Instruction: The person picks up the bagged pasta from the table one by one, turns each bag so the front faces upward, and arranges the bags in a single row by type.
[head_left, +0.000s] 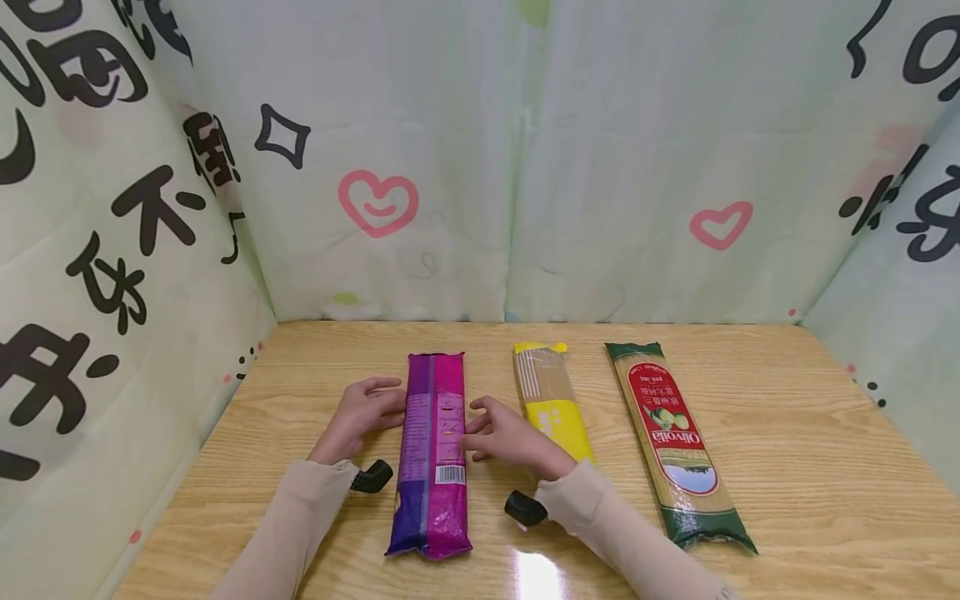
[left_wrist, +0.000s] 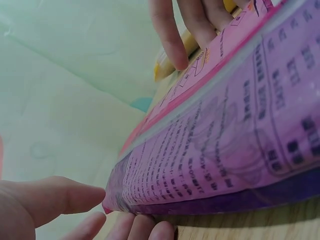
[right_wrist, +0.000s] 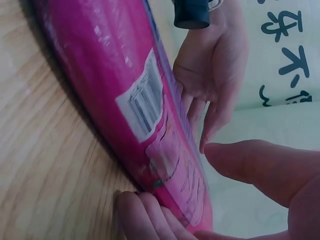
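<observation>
A long pink and purple packet (head_left: 430,450) lies flat on the wooden table, its barcode side up. Along its left edge, my left hand (head_left: 366,414) touches it with loosely bent fingers; in the left wrist view the thumb (left_wrist: 65,197) is by its far end. On the opposite side my right hand (head_left: 510,437) has its fingertips against the right edge. In the right wrist view the right thumb (right_wrist: 250,160) stands above the packet and the other fingers lie low along its side. Neither hand is wrapped around it.
Right of the packet lies a yellow, part-clear pack of noodles (head_left: 546,375), partly hidden by my right hand and wrist. Farther right is a green-ended spaghetti pack (head_left: 678,442) with a red label. Printed curtains (head_left: 450,283) enclose the wooden table (head_left: 810,467) at the back and sides.
</observation>
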